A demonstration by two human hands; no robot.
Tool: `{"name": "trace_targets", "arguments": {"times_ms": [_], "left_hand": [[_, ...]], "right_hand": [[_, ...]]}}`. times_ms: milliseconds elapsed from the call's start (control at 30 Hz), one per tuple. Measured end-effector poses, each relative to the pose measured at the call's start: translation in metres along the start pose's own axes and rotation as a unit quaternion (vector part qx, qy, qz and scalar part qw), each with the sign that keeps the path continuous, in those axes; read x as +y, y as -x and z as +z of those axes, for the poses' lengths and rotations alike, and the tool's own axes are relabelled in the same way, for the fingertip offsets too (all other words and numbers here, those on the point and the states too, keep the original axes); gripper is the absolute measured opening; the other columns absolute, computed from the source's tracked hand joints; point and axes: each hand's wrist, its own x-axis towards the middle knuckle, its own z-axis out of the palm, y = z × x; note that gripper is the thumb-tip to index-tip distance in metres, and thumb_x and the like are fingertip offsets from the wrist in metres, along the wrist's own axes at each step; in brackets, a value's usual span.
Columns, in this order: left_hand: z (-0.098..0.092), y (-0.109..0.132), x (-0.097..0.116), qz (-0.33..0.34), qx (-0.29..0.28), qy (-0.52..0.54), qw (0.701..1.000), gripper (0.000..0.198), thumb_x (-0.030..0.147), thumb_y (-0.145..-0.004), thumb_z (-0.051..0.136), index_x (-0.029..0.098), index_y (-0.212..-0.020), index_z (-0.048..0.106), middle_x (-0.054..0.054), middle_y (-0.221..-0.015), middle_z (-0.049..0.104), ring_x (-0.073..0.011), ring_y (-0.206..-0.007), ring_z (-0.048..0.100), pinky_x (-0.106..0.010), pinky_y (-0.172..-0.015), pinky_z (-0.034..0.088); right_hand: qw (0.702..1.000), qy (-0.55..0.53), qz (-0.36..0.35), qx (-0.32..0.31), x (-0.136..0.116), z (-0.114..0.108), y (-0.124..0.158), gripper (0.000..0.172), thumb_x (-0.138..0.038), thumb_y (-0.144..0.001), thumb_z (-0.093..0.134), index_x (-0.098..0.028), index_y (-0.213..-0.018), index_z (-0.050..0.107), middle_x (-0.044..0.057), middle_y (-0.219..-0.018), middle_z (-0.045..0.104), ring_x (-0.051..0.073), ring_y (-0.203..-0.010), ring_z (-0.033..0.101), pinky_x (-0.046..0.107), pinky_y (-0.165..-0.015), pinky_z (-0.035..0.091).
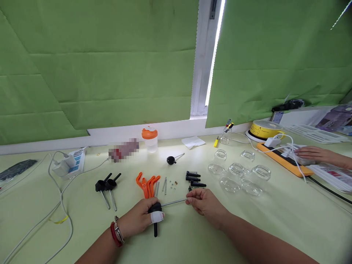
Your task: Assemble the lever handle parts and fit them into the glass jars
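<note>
My left hand (140, 218), with white tape on its thumb and a bracelet at the wrist, is closed around a black plastic head (155, 207) with a short black handle. From that head a thin metal rod (173, 202) points right. My right hand (205, 202) pinches the rod's far tip; whether a small part sits between the fingertips is hidden. Just beyond my left hand lie orange wishbone-shaped plastic pieces (148, 185), metal pins (164, 184) and tiny metal parts (172, 185). Black plastic pieces with springs (193, 178) lie just past my right hand.
Two black-headed rods (107, 189) lie at left, another (171, 160) farther back. Several glass jars (231, 179) stand at right. Behind are an orange-lidded cup (150, 139) and paper (193, 142). White cables (62, 198) cross the left side. Another person's hand (310, 154) rests beside an orange power strip (286, 159).
</note>
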Motion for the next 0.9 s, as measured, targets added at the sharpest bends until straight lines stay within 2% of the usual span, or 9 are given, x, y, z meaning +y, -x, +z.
{"name": "trace_targets", "arguments": {"times_ms": [200, 600, 900], "left_hand": [[-0.0002, -0.0011, -0.0006, 0.016, -0.013, -0.023, 1.0, 0.03, 0.047, -0.08, 0.05, 0.018, -0.077, 0.048, 0.004, -0.069, 0.04, -0.0125, -0.065, 0.036, -0.023, -0.06, 0.035], [0.0008, -0.0023, -0.0034, 0.008, -0.003, -0.032, 0.999, 0.03, 0.048, -0.081, 0.049, 0.018, -0.076, 0.048, 0.004, -0.07, 0.04, -0.0127, -0.065, 0.036, -0.023, -0.06, 0.035], [0.0007, -0.0017, -0.0008, 0.017, -0.01, -0.046, 0.999, 0.031, 0.048, -0.082, 0.048, 0.017, -0.077, 0.048, 0.003, -0.07, 0.041, -0.0126, -0.064, 0.036, -0.024, -0.06, 0.034]], "right_hand": [[1.0, 0.004, -0.008, -0.013, 0.0014, -0.0004, -0.0004, 0.025, -0.034, -0.065, 0.069, -0.016, -0.08, 0.061, 0.002, -0.071, 0.066, 0.004, -0.044, 0.034, 0.021, -0.044, 0.024], [1.0, 0.015, -0.009, -0.016, -0.0009, 0.0001, 0.002, 0.025, -0.037, -0.066, 0.068, -0.016, -0.077, 0.06, 0.001, -0.068, 0.064, 0.005, -0.043, 0.032, 0.021, -0.044, 0.023], [0.997, 0.072, -0.033, -0.017, 0.0067, -0.0021, -0.0005, 0.021, -0.037, -0.072, 0.06, -0.016, -0.073, 0.059, 0.0, -0.065, 0.062, 0.006, -0.045, 0.034, 0.02, -0.044, 0.025]]}}
